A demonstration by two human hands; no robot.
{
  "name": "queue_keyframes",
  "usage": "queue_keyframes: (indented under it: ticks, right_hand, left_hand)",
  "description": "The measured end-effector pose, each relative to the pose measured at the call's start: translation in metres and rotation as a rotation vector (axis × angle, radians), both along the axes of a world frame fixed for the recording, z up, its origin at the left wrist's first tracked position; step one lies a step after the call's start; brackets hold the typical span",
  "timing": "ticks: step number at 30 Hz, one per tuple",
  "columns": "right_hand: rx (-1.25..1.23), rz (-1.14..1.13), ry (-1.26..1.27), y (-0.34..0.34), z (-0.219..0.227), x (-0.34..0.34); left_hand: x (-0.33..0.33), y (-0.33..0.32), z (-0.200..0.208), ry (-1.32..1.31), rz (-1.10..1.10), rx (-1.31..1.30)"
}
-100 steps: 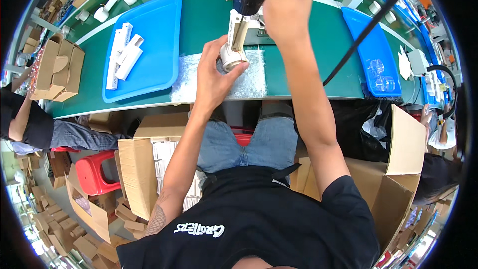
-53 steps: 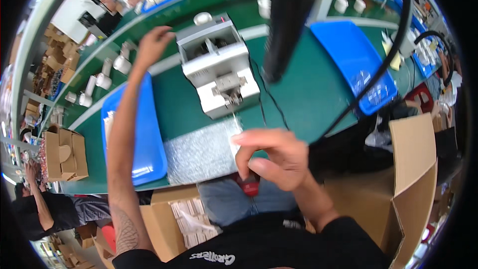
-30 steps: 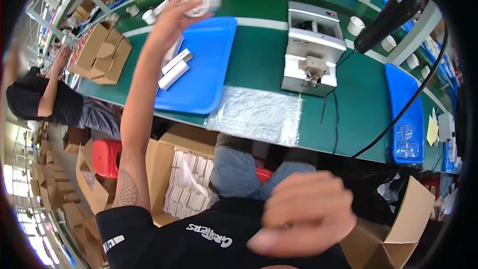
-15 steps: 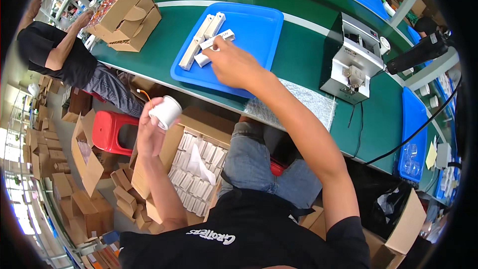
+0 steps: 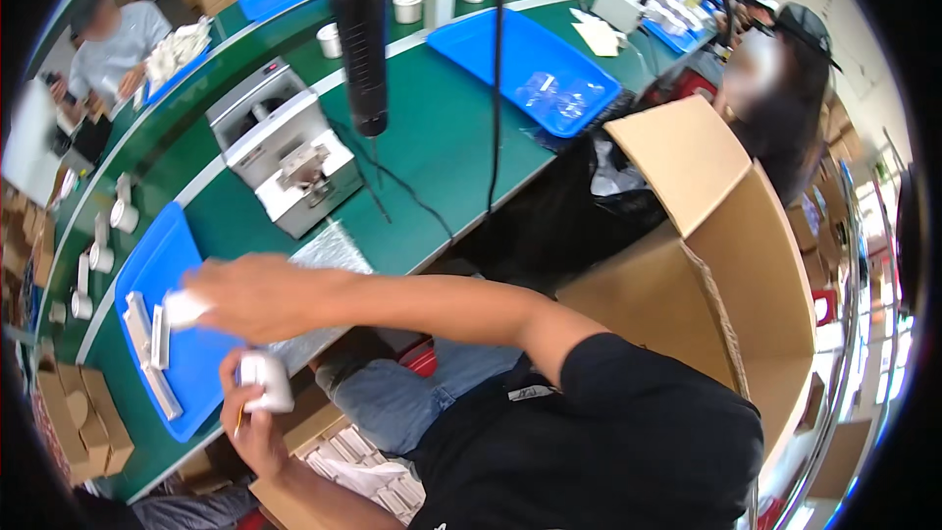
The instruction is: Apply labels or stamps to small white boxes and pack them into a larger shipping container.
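Note:
My left hand (image 5: pixel 257 437) is closed around a white cylindrical housing (image 5: pixel 267 383), a short orange wire showing by the fingers. It is held just off the near edge of a blue tray (image 5: pixel 203 388). Over that tray, my right hand (image 5: pixel 255 296) is smeared by motion, its fingers closed on a white piece (image 5: pixel 184 309) whose exact shape is blurred. Slim white bar-shaped parts (image 5: pixel 160 339) lie in the tray to the left of it. The two hands are apart, the right one farther from me.
A grey metal machine (image 5: pixel 289 152) stands on the green bench beyond my right arm. A black powered screwdriver (image 5: pixel 363 49) hangs above it. Another blue tray (image 5: pixel 461 39) holds clear plastic pieces. An open cardboard box (image 5: pixel 756 265) is at my right. Other people sit nearby.
The view has swung to the right, bringing the large cardboard box into sight. My right hand has lifted a white piece off the tray; my left still holds the cylindrical housing.

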State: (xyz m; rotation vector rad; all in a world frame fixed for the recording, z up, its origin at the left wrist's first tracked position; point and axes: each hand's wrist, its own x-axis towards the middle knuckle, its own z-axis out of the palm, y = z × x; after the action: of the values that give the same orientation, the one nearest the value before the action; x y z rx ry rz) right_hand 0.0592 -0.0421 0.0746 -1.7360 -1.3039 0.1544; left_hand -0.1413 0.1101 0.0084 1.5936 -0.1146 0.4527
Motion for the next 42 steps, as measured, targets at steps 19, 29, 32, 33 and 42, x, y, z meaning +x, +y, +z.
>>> queue_keyframes:
  ticks: [19,29,32,33,42]
  right_hand:
    - [0.636,-0.069,0.489,-0.157,-0.03,0.037]
    - [0.479,0.019,0.206,-0.136,-0.027,0.047]
    - [0.335,0.028,0.272,-0.135,-0.027,0.055]
    - [0.264,0.047,0.264,-0.132,-0.025,0.057]
    - [0.438,-0.338,0.418,-0.094,-0.033,0.031]
  left_hand:
    - [0.138,-0.098,0.015,0.06,0.205,0.173]
    - [0.137,-0.096,0.015,0.072,0.181,0.116]
    - [0.138,-0.095,0.015,0.006,0.21,0.278]
    - [0.136,-0.093,0.019,-0.023,0.182,0.307]
    - [0.14,-0.092,-0.002,-0.05,0.26,0.435]
